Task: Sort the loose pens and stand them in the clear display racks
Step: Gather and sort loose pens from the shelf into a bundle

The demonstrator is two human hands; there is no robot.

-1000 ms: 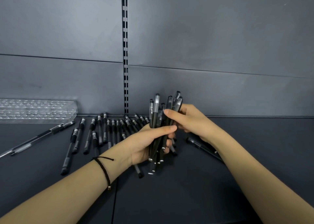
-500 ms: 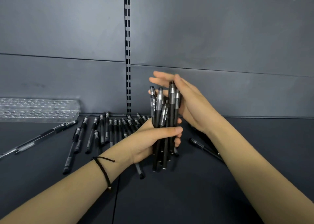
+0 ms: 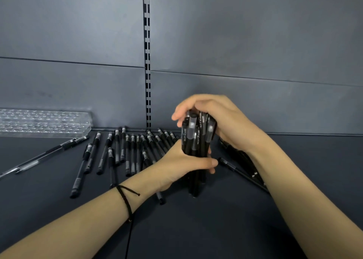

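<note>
A bundle of black pens stands upright on the dark shelf, tips down. My left hand grips the bundle around its middle. My right hand covers the pens' top ends, with its fingers curled over them. Several more black pens lie loose in a rough row behind my left wrist. A few pens lie to the right, partly hidden by my right forearm. The clear display rack sits at the back left against the wall, and I see no pens in it.
Two longer clear-barrelled pens lie at the left in front of the rack. A grey back wall with a slotted upright closes off the shelf behind.
My right hand has come down from behind the pens onto their top ends. The bundle now stands straighter and tighter in my left hand.
</note>
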